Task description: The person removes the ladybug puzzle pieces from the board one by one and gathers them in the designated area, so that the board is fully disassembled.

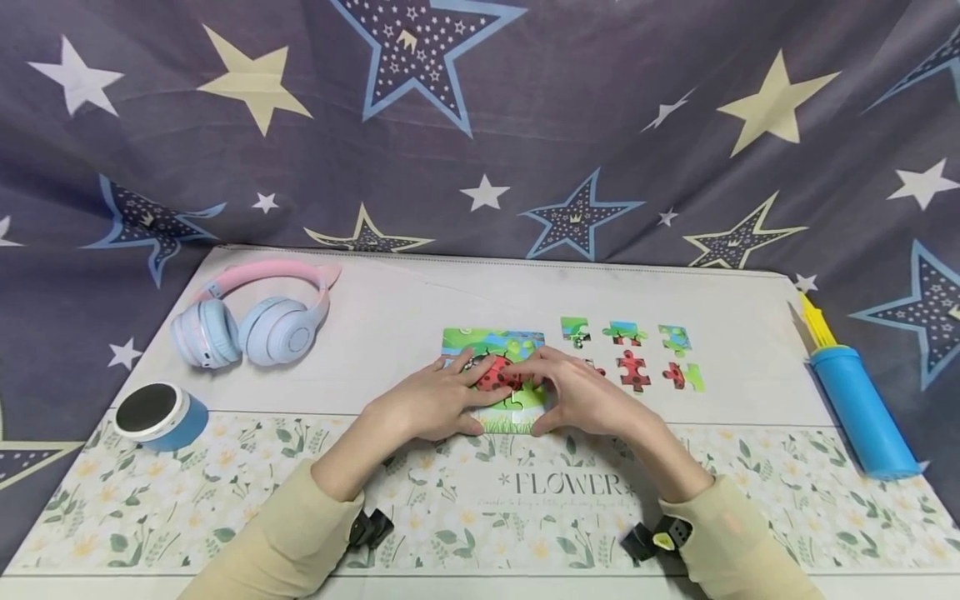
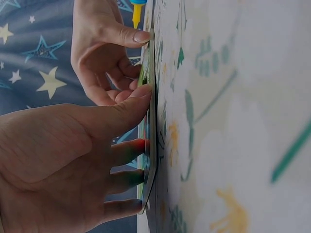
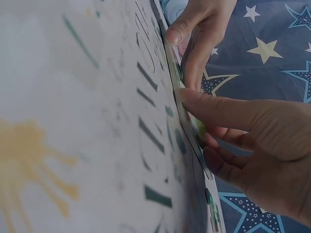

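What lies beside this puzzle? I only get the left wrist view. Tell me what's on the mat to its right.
Observer: Loose puzzle pieces lie in two rows on the mat, right of the puzzle and apart from it.
Operator: Now name the picture on the puzzle.
Observer: A red ladybird with black spots. It shows between the left hand and the right hand, whose fingertips rest on it.
Operator: Report the mat's left side.
Observer: Pink and blue headphones lie there, and nearer the person stands a round blue object with a dark top.
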`<state>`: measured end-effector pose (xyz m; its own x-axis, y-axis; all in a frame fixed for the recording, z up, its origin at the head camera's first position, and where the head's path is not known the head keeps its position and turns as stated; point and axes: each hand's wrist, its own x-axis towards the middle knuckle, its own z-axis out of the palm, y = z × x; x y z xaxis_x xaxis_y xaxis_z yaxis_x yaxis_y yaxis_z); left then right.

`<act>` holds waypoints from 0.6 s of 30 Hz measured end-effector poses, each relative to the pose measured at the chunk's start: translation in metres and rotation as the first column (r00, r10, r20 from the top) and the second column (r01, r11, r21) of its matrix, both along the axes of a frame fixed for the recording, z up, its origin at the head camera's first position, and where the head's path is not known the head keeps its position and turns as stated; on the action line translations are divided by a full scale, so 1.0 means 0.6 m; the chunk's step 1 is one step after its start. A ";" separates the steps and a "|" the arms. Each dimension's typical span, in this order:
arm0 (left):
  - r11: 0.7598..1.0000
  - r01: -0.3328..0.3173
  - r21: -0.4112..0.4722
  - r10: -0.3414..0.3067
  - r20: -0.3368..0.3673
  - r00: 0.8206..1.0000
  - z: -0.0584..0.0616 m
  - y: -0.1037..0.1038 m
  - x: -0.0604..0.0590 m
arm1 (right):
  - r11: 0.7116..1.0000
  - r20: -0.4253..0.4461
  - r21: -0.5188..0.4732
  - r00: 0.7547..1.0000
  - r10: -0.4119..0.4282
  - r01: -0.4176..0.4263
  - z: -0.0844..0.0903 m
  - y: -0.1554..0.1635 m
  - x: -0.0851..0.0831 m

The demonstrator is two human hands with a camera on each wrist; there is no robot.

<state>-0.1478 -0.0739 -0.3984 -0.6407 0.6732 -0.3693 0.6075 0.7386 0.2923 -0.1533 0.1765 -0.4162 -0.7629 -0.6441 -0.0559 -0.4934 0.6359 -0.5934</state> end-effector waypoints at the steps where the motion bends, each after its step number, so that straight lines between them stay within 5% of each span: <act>1: 1.000 0.000 0.001 0.000 0.000 1.000 0.000 0.000 0.000 | 1.000 0.000 -0.004 1.000 0.001 -0.001 0.000 0.000 0.000; 18: 1.000 -0.003 0.004 0.003 0.004 1.000 0.000 -0.001 0.002 | 0.999 0.003 -0.030 1.000 0.018 -0.018 0.001 -0.002 0.001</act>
